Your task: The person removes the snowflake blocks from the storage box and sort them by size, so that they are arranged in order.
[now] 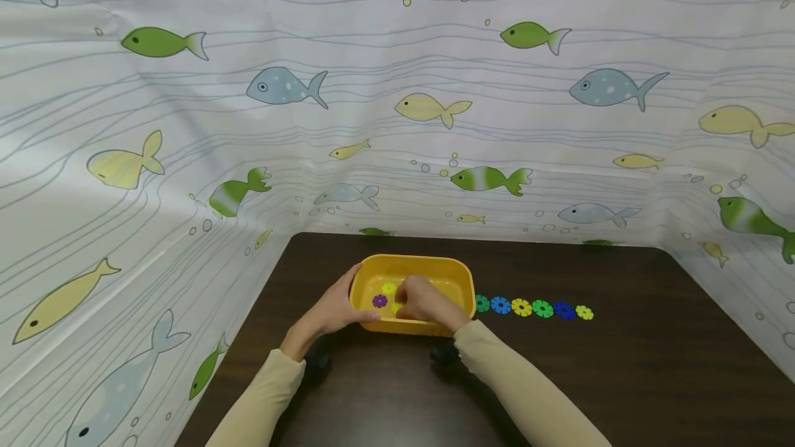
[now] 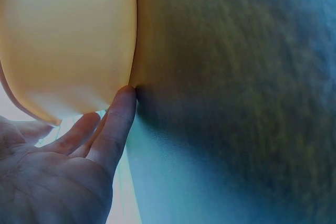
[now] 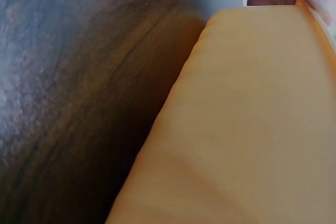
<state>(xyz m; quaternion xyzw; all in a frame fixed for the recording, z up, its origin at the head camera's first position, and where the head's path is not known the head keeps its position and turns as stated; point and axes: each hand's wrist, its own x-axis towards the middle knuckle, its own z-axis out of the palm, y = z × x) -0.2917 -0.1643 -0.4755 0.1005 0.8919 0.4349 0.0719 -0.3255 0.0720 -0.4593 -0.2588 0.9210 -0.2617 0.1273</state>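
Head, yellow tray (image 1: 397,328): on bench (image 1: 621,364), long axis left-to-right.
Head, left hand (image 1: 337,306): grips tray's left end.
Head, right hand (image 1: 427,299): reaches down inside; holding what, cannot tell.
Left wrist, fingers (image 2: 119,114): against tray, pointing up.
Right wrist, tray: edge slants up rightward.

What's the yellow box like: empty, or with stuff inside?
Not empty: a purple piece and yellow pieces lie in the box. Exactly how many, I can't tell; the right hand hides part.
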